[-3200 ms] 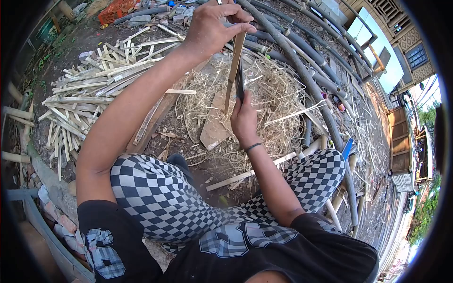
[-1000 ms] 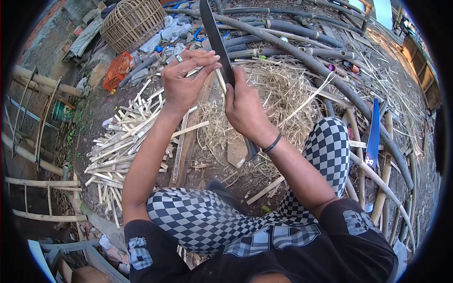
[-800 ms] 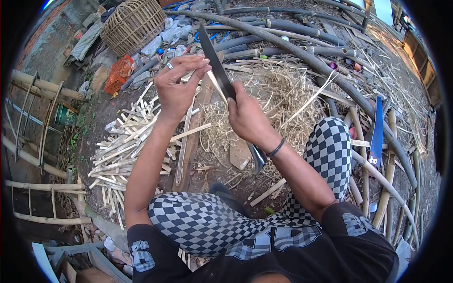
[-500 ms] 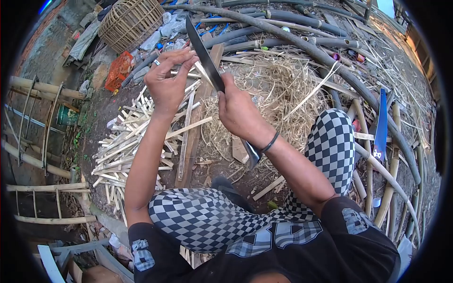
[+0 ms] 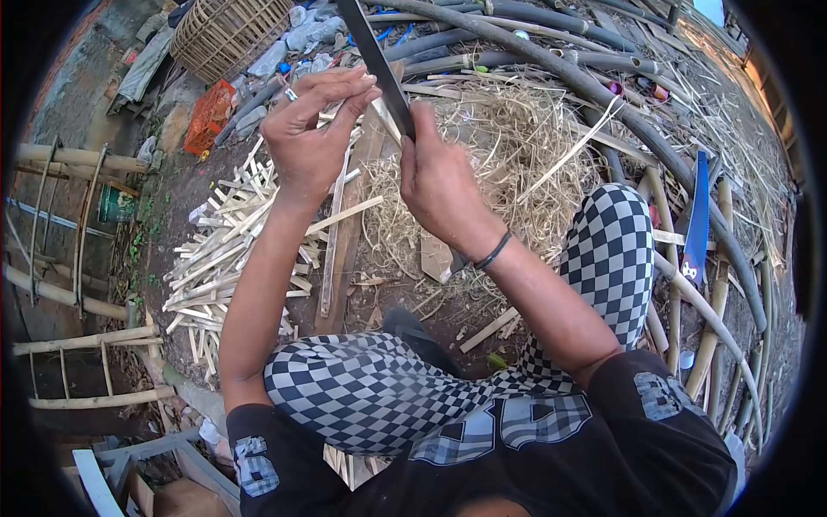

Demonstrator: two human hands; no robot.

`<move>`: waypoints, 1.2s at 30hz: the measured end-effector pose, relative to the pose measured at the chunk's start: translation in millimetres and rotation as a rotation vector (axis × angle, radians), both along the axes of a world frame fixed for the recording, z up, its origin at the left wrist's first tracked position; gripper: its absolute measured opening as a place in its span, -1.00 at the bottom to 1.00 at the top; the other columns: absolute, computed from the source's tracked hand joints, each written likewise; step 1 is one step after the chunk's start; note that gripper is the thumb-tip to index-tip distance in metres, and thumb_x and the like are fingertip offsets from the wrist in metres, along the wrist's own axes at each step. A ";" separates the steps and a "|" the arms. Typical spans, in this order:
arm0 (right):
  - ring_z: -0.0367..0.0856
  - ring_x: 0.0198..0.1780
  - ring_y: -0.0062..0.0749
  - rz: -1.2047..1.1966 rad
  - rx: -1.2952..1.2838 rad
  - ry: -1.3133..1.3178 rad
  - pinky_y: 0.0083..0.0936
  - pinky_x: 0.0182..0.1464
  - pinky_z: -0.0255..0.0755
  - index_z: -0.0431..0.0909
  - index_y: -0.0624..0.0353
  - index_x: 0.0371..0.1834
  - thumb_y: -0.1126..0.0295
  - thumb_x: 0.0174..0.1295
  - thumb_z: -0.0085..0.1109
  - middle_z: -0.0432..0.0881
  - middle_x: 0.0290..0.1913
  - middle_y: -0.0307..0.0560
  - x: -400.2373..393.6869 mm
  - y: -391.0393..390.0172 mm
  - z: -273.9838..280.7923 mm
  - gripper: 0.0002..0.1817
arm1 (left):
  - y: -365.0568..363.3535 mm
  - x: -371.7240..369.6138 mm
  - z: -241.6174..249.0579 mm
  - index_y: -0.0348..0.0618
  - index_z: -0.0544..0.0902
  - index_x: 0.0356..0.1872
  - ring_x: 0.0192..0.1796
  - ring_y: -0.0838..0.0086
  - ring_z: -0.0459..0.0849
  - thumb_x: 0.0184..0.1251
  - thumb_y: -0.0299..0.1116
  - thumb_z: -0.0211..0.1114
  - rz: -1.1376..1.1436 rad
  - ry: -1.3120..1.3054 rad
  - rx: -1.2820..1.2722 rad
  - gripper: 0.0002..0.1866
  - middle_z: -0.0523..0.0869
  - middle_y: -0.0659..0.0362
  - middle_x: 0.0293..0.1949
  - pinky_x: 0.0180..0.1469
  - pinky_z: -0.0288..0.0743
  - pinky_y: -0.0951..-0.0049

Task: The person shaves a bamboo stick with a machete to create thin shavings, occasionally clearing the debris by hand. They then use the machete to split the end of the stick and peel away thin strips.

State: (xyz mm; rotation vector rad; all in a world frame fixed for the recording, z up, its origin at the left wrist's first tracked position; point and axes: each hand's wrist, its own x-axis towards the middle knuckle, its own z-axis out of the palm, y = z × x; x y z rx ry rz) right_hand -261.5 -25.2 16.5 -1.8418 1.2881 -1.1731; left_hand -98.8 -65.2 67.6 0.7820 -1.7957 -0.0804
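My right hand [image 5: 444, 185] is wrapped round a long, dark-bladed knife [image 5: 379, 65], its thumb along the blade, which points up and away to the left. My left hand [image 5: 312, 146], with a ring on one finger, pinches a thin pale bamboo strip [image 5: 386, 117] between thumb and fingers. This strip lies right against the blade's left side, and its lower part is hidden by my right hand. Below my left forearm spreads a pile of split bamboo sticks [image 5: 215, 267]. A wooden plank [image 5: 345, 276] lies on the ground between my arms.
Curly bamboo shavings [image 5: 517, 146] heap up beyond my right hand. Bamboo poles [image 5: 551, 60] lie across the back and right. A blue-bladed saw [image 5: 699, 215] rests at the right. An orange crate [image 5: 209, 116] and a woven basket [image 5: 228, 39] stand at the back left.
The knife and both hands have shifted slightly, the blade a little up and to the right. The left fingers have come closer to the blade, still pinching the strip.
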 end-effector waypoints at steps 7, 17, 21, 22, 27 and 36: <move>0.66 -0.36 0.44 0.074 0.199 0.267 0.22 -0.22 0.52 0.17 0.23 0.26 0.65 0.27 -0.12 0.61 -0.52 0.42 -4.9 -13.4 -62.2 -0.53 | -6.2 10.9 -0.4 -0.23 0.82 -0.18 0.02 0.41 0.76 0.16 -0.65 0.50 0.069 0.054 0.007 -0.80 0.81 0.08 -0.12 0.13 0.65 0.39; 0.71 -0.10 0.34 0.090 0.382 0.462 0.20 -0.04 0.53 0.24 0.17 0.27 0.58 0.26 -0.06 0.69 -0.22 0.41 -10.2 -11.8 -155.2 -0.53 | -2.8 11.4 -1.5 -0.18 0.84 -0.19 0.02 0.41 0.76 0.14 -0.64 0.52 0.104 0.029 -0.014 -0.79 0.81 0.10 -0.15 0.13 0.65 0.40; 0.66 -0.04 0.40 0.102 0.420 0.360 0.20 0.03 0.49 0.25 0.21 0.26 0.53 0.36 -0.12 0.66 -0.11 0.46 -7.9 -23.1 -120.8 -0.60 | -3.4 10.8 -1.2 -0.16 0.83 -0.19 0.02 0.44 0.75 0.16 -0.63 0.51 0.042 0.009 -0.024 -0.80 0.79 0.11 -0.12 0.12 0.64 0.43; 0.66 -0.09 0.44 0.082 0.330 0.260 0.21 -0.01 0.49 0.26 0.20 0.26 0.51 0.38 -0.13 0.66 -0.19 0.49 -7.6 -21.9 -98.0 -0.63 | -4.2 14.1 -4.7 -0.28 0.78 -0.14 0.09 0.44 0.70 0.20 -0.69 0.46 -0.005 0.027 0.028 -0.79 0.76 0.08 -0.07 0.22 0.58 0.43; 0.65 -0.26 0.41 0.146 0.103 -0.001 0.12 -0.17 0.48 0.23 0.20 0.27 0.44 0.46 -0.07 0.64 -0.34 0.40 -10.2 -8.6 -43.0 -0.65 | -2.7 14.8 -11.0 -0.32 0.72 -0.11 0.11 0.41 0.69 0.23 -0.73 0.41 -0.060 0.069 0.044 -0.78 0.69 0.04 0.07 0.24 0.58 0.42; 0.65 -0.09 0.41 0.045 0.176 -0.072 0.14 0.01 0.46 0.25 0.26 0.27 0.42 0.44 -0.06 0.65 -0.21 0.46 -35.8 -28.7 -68.0 -0.62 | 3.1 18.0 -2.3 -0.40 0.65 0.08 0.09 0.50 0.67 0.33 -0.65 0.36 -0.207 0.329 0.330 -0.70 0.69 0.10 0.08 0.19 0.58 0.51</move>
